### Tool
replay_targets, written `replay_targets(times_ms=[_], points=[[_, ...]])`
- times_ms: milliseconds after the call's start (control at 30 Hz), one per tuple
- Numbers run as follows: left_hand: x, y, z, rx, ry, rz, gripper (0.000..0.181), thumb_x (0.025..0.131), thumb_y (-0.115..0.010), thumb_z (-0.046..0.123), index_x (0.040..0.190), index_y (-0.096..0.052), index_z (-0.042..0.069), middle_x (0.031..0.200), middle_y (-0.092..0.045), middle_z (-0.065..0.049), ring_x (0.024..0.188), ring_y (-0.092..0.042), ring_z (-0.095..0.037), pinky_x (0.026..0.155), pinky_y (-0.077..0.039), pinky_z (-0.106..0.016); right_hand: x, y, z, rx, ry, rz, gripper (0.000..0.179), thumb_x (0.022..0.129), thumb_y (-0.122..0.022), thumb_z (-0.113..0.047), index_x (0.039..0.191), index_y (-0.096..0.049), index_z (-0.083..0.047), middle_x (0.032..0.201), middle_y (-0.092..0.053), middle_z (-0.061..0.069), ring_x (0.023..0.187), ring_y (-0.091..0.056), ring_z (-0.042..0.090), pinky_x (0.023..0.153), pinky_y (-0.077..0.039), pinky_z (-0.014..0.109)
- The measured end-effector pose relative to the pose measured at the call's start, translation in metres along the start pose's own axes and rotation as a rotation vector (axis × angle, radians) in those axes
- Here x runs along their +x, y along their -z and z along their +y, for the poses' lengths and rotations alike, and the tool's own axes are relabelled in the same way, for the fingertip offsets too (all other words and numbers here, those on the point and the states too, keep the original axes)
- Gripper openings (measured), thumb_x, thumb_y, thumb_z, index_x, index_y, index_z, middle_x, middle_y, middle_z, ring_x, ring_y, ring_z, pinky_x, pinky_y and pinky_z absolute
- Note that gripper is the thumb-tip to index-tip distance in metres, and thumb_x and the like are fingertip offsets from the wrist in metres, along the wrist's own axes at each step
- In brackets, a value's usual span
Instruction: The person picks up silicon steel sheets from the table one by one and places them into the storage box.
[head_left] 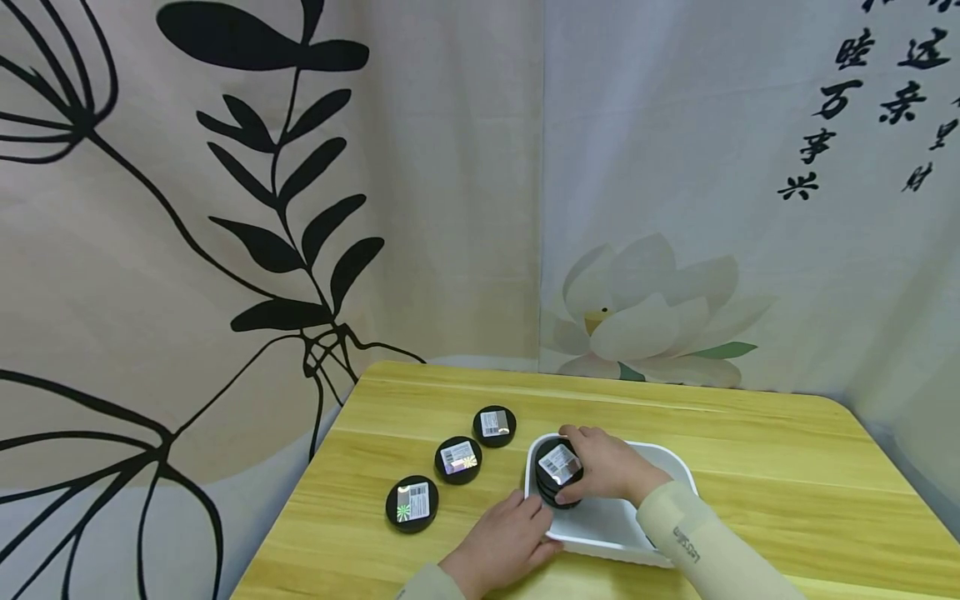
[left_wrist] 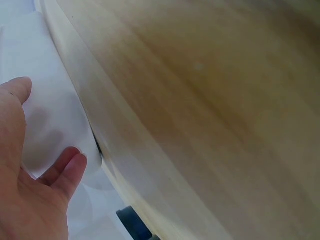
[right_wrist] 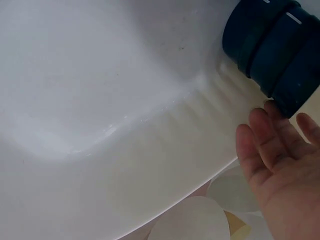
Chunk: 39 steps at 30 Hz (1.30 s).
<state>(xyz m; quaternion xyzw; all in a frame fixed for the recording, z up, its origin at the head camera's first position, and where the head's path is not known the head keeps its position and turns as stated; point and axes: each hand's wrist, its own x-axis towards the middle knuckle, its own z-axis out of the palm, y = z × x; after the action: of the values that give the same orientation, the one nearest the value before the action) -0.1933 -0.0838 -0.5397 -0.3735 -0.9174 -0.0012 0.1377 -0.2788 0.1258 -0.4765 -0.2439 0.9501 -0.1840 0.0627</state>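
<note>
A white plastic basin holds a stack of round black containers at its left end. On the top container is a silvery barcode label. My right hand grips this top one by its edge, fingers on the far side and thumb on the near side. My left hand rests against the basin's near left corner. In the left wrist view, its relaxed thumb and fingers touch the outer wall. To the left lie three more black containers, near, middle and far, labels up.
All stands on a yellow wood-grain table. Behind it hangs a pale curtain with plant prints, a lotus and dark written characters. The right forearm's sleeve crosses the basin's right end.
</note>
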Motion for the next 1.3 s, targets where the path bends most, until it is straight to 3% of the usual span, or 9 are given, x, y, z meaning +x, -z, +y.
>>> replay_targets(times_ms=[300, 733, 1033, 1300], points=[[0.003, 0.003, -0.001, -0.032, 0.006, -0.037, 0.038, 0.104, -0.043, 0.055, 0.103, -0.060, 0.022, 0.102, -0.057, 0.009, 0.089, -0.048, -0.010, 0.082, -0.045, -0.024, -0.003, 0.005, 0.003, -0.021, -0.008, 0.006, 0.105, 0.061, -0.091, -0.055, 0.144, -0.048, -0.009, 0.128, -0.063, 0.017, 0.112, -0.063, 0.030, 0.096, -0.052, 0.053], [0.002, 0.001, 0.000, -0.021, 0.003, -0.019, 0.038, 0.104, -0.043, 0.055, 0.104, -0.061, 0.021, 0.103, -0.058, 0.008, 0.089, -0.049, -0.011, 0.082, -0.046, -0.024, -0.014, 0.014, 0.005, 0.026, -0.032, 0.015, 0.110, 0.064, -0.088, -0.060, 0.151, -0.042, -0.010, 0.139, -0.058, 0.019, 0.124, -0.059, 0.035, 0.101, -0.049, 0.057], [0.002, 0.001, 0.001, -0.029, 0.011, -0.030, 0.040, 0.104, -0.042, 0.056, 0.106, -0.061, 0.021, 0.103, -0.057, 0.008, 0.090, -0.049, -0.011, 0.082, -0.047, -0.024, -0.024, 0.014, 0.011, 0.085, -0.036, 0.022, 0.110, 0.065, -0.089, -0.055, 0.152, -0.039, -0.010, 0.134, -0.062, 0.018, 0.120, -0.062, 0.030, 0.098, -0.051, 0.054], [0.002, 0.003, 0.002, -0.019, 0.014, -0.016, 0.039, 0.103, -0.044, 0.056, 0.105, -0.061, 0.021, 0.101, -0.058, 0.008, 0.089, -0.050, -0.011, 0.081, -0.046, -0.024, -0.037, 0.014, 0.016, 0.071, -0.044, 0.054, 0.110, 0.064, -0.089, -0.058, 0.152, -0.040, -0.014, 0.130, -0.063, 0.015, 0.116, -0.063, 0.027, 0.091, -0.053, 0.051]])
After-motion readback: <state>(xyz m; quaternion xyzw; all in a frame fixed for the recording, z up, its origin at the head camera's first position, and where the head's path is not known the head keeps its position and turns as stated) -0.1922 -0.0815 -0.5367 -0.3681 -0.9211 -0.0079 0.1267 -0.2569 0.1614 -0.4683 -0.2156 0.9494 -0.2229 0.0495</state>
